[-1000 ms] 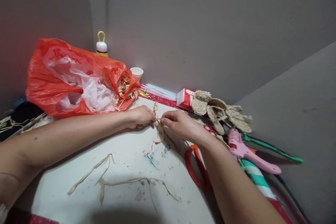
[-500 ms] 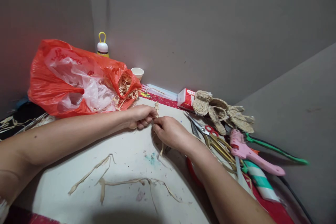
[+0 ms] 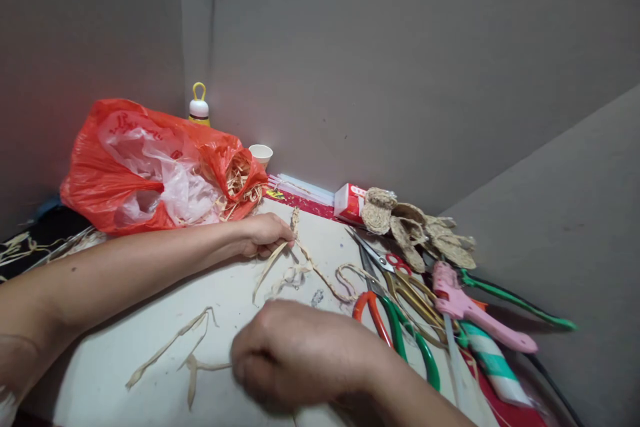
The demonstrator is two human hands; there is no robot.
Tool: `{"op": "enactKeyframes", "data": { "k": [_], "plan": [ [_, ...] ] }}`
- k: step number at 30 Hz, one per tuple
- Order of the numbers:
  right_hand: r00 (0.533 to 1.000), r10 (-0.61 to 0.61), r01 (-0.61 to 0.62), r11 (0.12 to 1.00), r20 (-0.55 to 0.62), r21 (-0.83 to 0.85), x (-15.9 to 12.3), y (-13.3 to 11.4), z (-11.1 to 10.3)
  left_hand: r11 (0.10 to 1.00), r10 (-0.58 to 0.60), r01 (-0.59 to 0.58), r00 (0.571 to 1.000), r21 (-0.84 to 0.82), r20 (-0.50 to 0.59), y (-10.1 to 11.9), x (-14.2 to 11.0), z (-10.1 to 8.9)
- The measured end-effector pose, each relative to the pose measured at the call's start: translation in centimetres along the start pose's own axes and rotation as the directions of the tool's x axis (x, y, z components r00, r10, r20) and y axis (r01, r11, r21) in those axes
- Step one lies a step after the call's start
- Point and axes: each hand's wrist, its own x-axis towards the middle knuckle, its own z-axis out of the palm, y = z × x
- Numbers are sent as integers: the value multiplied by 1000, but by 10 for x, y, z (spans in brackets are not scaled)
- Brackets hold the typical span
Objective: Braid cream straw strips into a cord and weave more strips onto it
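Observation:
My left hand [image 3: 267,235] is closed in a pinch on a small braided straw piece [image 3: 295,219], which stands up beyond the fingertips. A loose flat strand hangs from it toward me, and a thin twisted straw cord [image 3: 320,271] runs from it to the right, near the scissors. My right hand [image 3: 295,353] is lower and closer to me, slightly blurred, with its fingers curled. It covers part of a dry straw strip [image 3: 207,366] on the white table [image 3: 150,320]; whether it grips that strip is hidden. Another loose strip [image 3: 170,347] lies to the left.
A red plastic bag [image 3: 125,167] of straw lies back left, near a paper cup [image 3: 261,153] and a bottle [image 3: 199,109]. On the right are orange-and-green-handled scissors [image 3: 395,327], gold-handled scissors [image 3: 417,297], a pink glue gun [image 3: 465,307], woven straw pieces [image 3: 410,220] and a red-and-white box [image 3: 349,203].
My right hand has left the braided piece beside my left hand and moved down toward me, over the loose strip. The left hand keeps its pinch. The view has tilted slightly.

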Motion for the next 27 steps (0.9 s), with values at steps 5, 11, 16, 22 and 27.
{"op": "enactKeyframes", "data": {
  "k": [5, 11, 16, 22, 27],
  "plan": [
    [984, -160, 117, 909, 78, 400, -22, -6, -16, 1000, 18, -18, 1000, 6, 1, -2, 0, -2],
    [949, 109, 95, 795, -296, 599, -74, 51, -53, 999, 29, -29, 1000, 31, 1, -4, 0, -3],
    [509, 575, -297, 816, -640, 496, -75, 103, -64, 999, 39, -39, 999, 27, -3, -5, 1, -3],
    [654, 598, -272, 757, -463, 594, -20, 106, -41, 999, 47, -47, 999, 8, 8, -4, -1, -2],
    [798, 495, -87, 660, -345, 746, -4, 106, -28, 999, 41, -41, 999, -13, 2, -4, -3, -2]
  ]
}}
